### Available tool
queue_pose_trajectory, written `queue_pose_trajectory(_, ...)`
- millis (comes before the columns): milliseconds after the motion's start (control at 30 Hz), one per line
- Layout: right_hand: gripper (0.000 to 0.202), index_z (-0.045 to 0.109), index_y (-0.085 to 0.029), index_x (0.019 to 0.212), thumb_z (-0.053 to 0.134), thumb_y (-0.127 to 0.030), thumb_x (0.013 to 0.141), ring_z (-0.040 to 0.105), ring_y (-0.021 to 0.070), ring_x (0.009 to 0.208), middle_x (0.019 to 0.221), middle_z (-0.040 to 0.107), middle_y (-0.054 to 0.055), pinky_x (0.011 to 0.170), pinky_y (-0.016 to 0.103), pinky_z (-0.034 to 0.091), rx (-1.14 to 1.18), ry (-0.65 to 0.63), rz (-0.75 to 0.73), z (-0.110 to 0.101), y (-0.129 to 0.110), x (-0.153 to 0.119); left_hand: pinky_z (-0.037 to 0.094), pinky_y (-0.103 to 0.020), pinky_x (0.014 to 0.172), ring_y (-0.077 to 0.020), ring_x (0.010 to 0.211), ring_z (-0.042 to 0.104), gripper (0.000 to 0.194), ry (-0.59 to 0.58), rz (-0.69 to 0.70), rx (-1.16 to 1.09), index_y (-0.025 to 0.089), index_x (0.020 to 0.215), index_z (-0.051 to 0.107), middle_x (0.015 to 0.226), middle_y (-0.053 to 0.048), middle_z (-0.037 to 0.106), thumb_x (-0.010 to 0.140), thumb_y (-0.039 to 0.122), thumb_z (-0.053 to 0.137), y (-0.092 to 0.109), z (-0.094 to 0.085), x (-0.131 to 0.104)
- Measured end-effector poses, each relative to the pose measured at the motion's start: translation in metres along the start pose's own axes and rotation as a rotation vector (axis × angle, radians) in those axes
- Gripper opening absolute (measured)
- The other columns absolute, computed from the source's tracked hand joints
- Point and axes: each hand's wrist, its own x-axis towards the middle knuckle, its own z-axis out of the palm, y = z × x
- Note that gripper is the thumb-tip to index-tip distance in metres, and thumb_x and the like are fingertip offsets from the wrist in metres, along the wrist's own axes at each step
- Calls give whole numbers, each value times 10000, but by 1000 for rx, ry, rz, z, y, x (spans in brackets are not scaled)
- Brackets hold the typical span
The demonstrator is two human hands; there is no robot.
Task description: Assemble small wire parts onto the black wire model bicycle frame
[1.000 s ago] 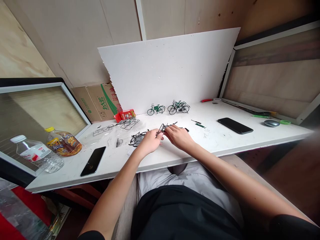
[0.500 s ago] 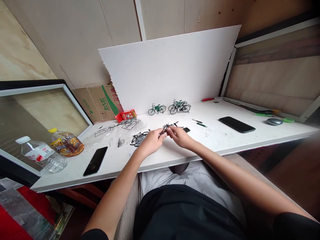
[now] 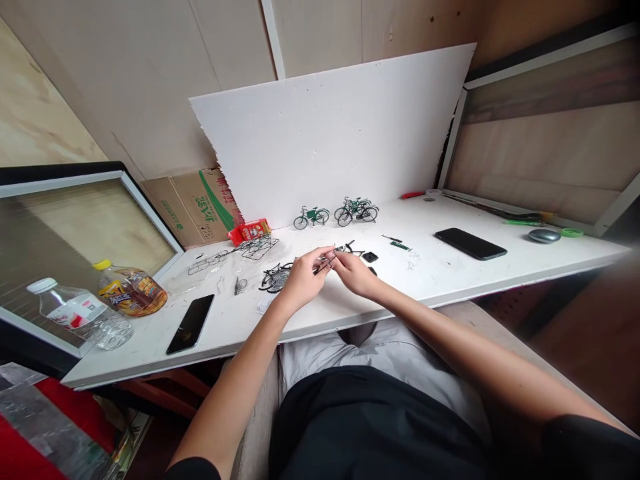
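Observation:
My left hand (image 3: 307, 277) and my right hand (image 3: 354, 272) meet over the front of the white table, fingertips touching. Between them is a thin black model bicycle part (image 3: 323, 265), mostly covered by the fingers. The left fingers are closed around it, and the right fingers pinch its near end. Black bicycle wheels and fenders (image 3: 275, 279) lie just left of my left hand. Beyond my right hand are more black parts (image 3: 350, 248) and a small black square piece (image 3: 370, 257). Assembled model bicycles, a green one (image 3: 311, 217) and a dark overlapping group (image 3: 356, 212), stand at the back.
Two bottles (image 3: 133, 293) and a phone (image 3: 191, 324) are on the left. Black part frames (image 3: 257, 247) lie by a red packet (image 3: 249, 231). Rightward are a small screwdriver (image 3: 392, 239), a green strip (image 3: 400, 246), another phone (image 3: 470, 243) and a mouse (image 3: 544, 236). A white board (image 3: 330, 133) stands behind.
My left fingers have closed further over the black part, covering more of it. My right hand has turned slightly inward, and the square piece beyond it shows more fully. The view has shifted a little.

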Motion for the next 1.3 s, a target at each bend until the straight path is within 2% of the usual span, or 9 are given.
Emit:
queue_pose_trajectory(100,407,662,-181,1001,406,-486,1088,659,223,915,1031,740,103,830,334,492,94,-15,-48,2,-5,-2,576,-370,1046,-236,1127,731,353,38,28,39,203,1332,702,1344,-112,741,1031,331,569,2,-2,1)
queue_pose_trajectory(267,464,664,-180,882,449,-548,1064,602,191,784,864,696,52,742,300,452,167,66,-11,10,-7,-4,601,-365,943,-226,969,747,367,26,-8,52,177,1275,716,1186,-119,781,1050,396,527,3,-4,2)
queue_pose_trajectory(533,513,608,-176,768,482,-598,1032,489,153,675,702,564,7,649,282,400,296,76,52,18,-6,-2,521,-409,1099,-261,1207,672,345,78,86,147,174,1219,693,1287,-149,720,1077,344,428,-6,8,5)
queue_pose_trajectory(800,475,705,-185,926,485,-586,1055,634,203,850,924,708,67,830,331,522,367,88,-102,19,-10,-7,606,-366,894,-216,884,712,438,107,-5,-132,151,1102,707,1062,-138,756,1076,491,432,-16,13,9)
queue_pose_trajectory(933,523,629,-199,789,485,-631,1047,592,181,725,755,638,36,748,319,510,356,108,-79,23,-4,-9,608,-319,852,-191,844,715,424,46,-46,-274,157,1042,726,991,-105,759,1052,519,504,-19,13,12)
queue_pose_trajectory(1100,575,485,-225,696,415,-659,1066,516,159,635,654,532,4,670,308,449,384,116,-80,9,-29,-11,594,-282,742,-133,690,657,339,223,-261,-326,142,1000,734,809,-42,664,1023,455,604,-34,-10,18)
queue_pose_trajectory(1133,568,477,-226,705,398,-650,1075,522,161,648,673,533,5,677,309,448,385,108,-102,3,-37,-11,592,-281,739,-127,690,659,344,193,-293,-354,133,1016,738,821,-45,661,1013,458,626,-34,-18,18)
queue_pose_trajectory(1233,535,468,-234,735,371,-619,1094,495,170,665,702,506,6,671,316,417,225,183,-174,-18,-44,-6,604,-292,782,-133,768,693,410,211,-231,-495,129,1132,720,946,-69,694,962,502,704,-25,-37,18)
queue_pose_trajectory(1300,504,461,-239,756,339,-574,1111,494,191,710,729,508,19,700,334,406,32,228,-213,-28,-30,-1,614,-307,817,-135,789,701,437,267,-209,-569,130,1163,700,952,-60,692,942,505,733,-17,-43,18)
